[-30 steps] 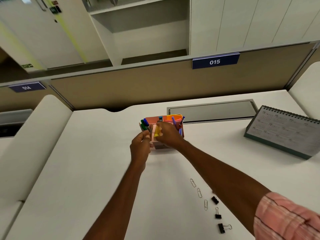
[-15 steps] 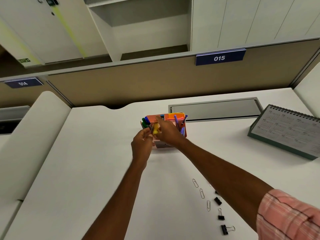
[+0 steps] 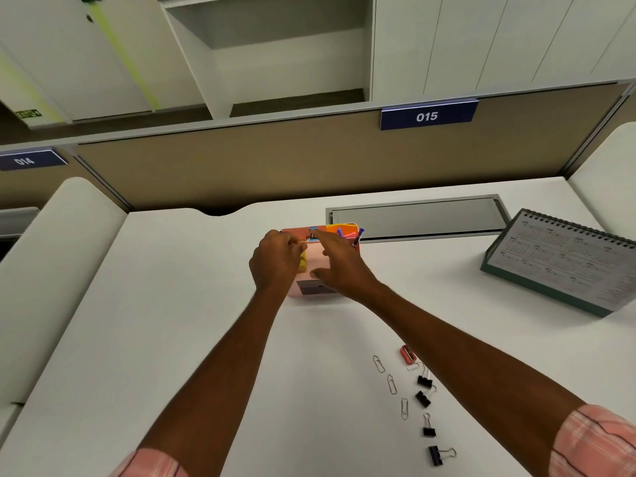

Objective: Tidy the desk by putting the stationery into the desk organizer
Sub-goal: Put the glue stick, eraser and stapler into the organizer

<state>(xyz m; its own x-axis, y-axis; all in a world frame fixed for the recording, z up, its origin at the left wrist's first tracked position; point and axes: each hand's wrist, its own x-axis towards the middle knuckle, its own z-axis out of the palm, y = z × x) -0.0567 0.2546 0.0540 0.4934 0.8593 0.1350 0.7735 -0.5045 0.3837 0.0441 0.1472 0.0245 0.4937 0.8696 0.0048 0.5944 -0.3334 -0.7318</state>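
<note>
1. Pink, smooth-walled and boxy, the desk organizer (image 3: 320, 263) stands at mid-desk. Purple pens (image 3: 358, 235) lean from its right rear compartment beside orange sheets (image 3: 339, 229), and a yellow piece (image 3: 303, 265) shows at its left side.
2. My left hand (image 3: 275, 259) is curled at the organizer's left edge, its fingertips pinching a thin pale stick (image 3: 300, 241) over the top. What that stick is I cannot tell.
3. My right hand (image 3: 340, 266) lies loose over the organizer, fingers straight across its top and thumb against the front wall, gripping nothing.
4. Nearer me, right of centre on the matt white desk (image 3: 172, 321), three wire paper clips (image 3: 392, 383) lie in a row. Four black binder clips (image 3: 428, 430) lie beside them with a small red block (image 3: 407, 352), all well apart from both hands.
5. A spiral-bound desk calendar (image 3: 564, 263) slants at the right, and a grey metal flap (image 3: 416, 218) sits flush behind the organizer.
6. A tan partition (image 3: 309, 160) backs the desk, bearing a blue plate (image 3: 428, 115) marked 015.
</note>
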